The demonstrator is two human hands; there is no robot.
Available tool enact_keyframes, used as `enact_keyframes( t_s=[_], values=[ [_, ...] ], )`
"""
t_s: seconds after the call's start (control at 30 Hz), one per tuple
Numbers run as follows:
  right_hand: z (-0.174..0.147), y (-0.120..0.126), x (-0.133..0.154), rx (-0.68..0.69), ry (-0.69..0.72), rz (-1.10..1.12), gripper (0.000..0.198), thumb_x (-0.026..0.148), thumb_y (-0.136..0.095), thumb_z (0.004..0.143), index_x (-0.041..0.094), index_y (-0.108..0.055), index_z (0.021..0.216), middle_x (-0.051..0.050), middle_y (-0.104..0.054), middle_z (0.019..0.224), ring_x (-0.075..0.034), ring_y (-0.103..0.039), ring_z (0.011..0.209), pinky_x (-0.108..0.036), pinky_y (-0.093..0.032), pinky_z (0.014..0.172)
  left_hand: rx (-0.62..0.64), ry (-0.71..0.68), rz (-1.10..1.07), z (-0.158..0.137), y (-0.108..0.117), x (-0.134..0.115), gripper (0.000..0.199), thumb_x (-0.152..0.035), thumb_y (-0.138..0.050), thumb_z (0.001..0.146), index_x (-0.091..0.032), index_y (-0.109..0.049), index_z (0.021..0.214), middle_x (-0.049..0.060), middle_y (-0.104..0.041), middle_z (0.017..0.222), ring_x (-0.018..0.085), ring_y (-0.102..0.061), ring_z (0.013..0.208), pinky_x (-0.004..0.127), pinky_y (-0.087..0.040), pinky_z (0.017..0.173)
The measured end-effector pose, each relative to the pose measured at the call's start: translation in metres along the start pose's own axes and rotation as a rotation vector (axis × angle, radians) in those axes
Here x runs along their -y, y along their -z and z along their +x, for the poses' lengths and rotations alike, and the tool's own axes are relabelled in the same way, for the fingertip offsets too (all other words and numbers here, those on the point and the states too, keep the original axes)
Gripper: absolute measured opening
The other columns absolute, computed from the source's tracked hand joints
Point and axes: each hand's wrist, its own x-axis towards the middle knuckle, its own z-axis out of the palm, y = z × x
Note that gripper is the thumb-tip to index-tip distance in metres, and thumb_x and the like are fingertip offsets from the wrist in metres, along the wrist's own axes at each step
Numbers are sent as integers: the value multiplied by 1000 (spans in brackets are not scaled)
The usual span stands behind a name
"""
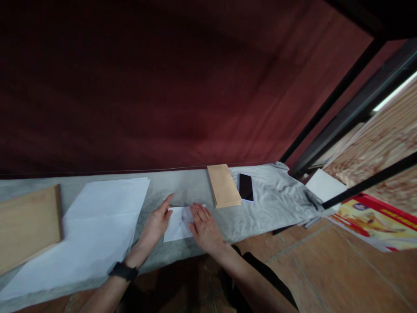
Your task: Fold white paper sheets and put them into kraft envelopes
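A small folded sheet of white paper (176, 230) lies flat on the grey cloth in front of me. My right hand (205, 226) presses down on its right part, fingers stretched out and close together. At the left edge of the paper is my left hand (158, 221), its thumb and index finger apart. The left fingertips touch or nearly touch the paper's edge; the other fingers are partly hidden. A stack of brown envelopes (224, 186) sits just beyond my right hand, with a phone (246, 188) beside it, dark screen up.
Large white sheets (100, 226) are spread to the left, partly under a brown cardboard packet (29, 226). The grey cloth (276, 200) is wrinkled at the right end. A dark red curtain (163, 95) hangs behind. Black metal bars (335, 100) and a colourful box (378, 221) stand right.
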Motion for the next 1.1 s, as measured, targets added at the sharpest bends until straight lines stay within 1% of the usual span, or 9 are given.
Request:
enact_keyframes(
  t_s=[0.13, 0.27, 0.37, 0.53, 0.63, 0.77, 0.87, 0.97, 1.1],
  values=[
    [-7, -16, -2, 6, 26, -10, 57, 41, -45, 102, 13, -39, 152, -12, -40, 156, -25, -35, 146, -43, -28, 120, -31, 6, 25, -3, -2, -2, 61, -30, -44, 89, -17, -44, 148, 5, -71, 81, 22, -67, 70, 32, -51, 70],
    [-11, -24, -6, -21, 13, -27, 58, 43, -45, 102, 13, -41, 151, -13, -37, 157, -26, -34, 147, -43, -29, 120, -99, -14, 44, -5, -9, 3, 57, -28, -43, 90, -18, -49, 145, 6, -73, 86, 23, -69, 78, 33, -53, 78],
    [-11, -25, -7, -33, 15, -36, 58, 42, -46, 102, 14, -38, 153, -12, -37, 157, -26, -34, 146, -44, -30, 120, -134, -38, 80, -7, -11, 2, 53, -25, -43, 90, -15, -52, 141, 9, -73, 98, 23, -69, 86, 35, -55, 83],
    [-12, -23, -7, -43, 33, -37, 59, 42, -47, 102, 14, -38, 153, -13, -39, 156, -26, -35, 146, -45, -30, 120, -166, -6, 275, -15, -9, -9, 51, -20, -39, 92, -18, -53, 140, 13, -67, 121, 24, -68, 98, 36, -54, 89],
    [-11, -23, -7, -34, 33, -35, 60, 43, -47, 102, 13, -38, 152, -13, -38, 157, -26, -34, 146, -45, -29, 121, -203, -69, 348, -21, -13, -13, 49, -19, -35, 93, -14, -56, 137, 15, -63, 130, 27, -63, 114, 40, -50, 100],
    [-11, -23, -8, -15, 40, -37, 59, 39, -46, 101, 14, -35, 154, -12, -35, 158, -26, -32, 147, -45, -28, 121, -157, -270, 381, -37, -37, -13, 49, -31, -32, 98, -13, -56, 137, 16, -57, 143, 27, -53, 132, 44, -42, 111],
    [-12, -23, -9, -21, 60, -51, 58, 30, -45, 100, 15, -33, 155, -11, -34, 159, -24, -30, 148, -45, -26, 122, -109, -372, 439, -52, -57, -9, 57, -43, -34, 99, -11, -51, 142, 17, -52, 148, 29, -44, 141, 48, -34, 117],
    [-14, -24, -10, -42, 73, -72, 59, 26, -45, 99, 12, -32, 155, -12, -33, 159, -24, -29, 149, -44, -27, 122, -131, -370, 508, -61, -66, -4, 68, -53, -33, 98, -7, -46, 146, 20, -45, 153, 31, -37, 145, 50, -28, 120],
    [-14, -29, -12, -87, 41, -97, 59, 27, -45, 99, 8, -33, 154, -15, -37, 157, -25, -30, 148, -44, -30, 121, -164, -298, 582, -61, -65, 0, 81, -62, -30, 95, 0, -44, 146, 25, -40, 154, 35, -35, 146, 52, -28, 119]
  ],
)
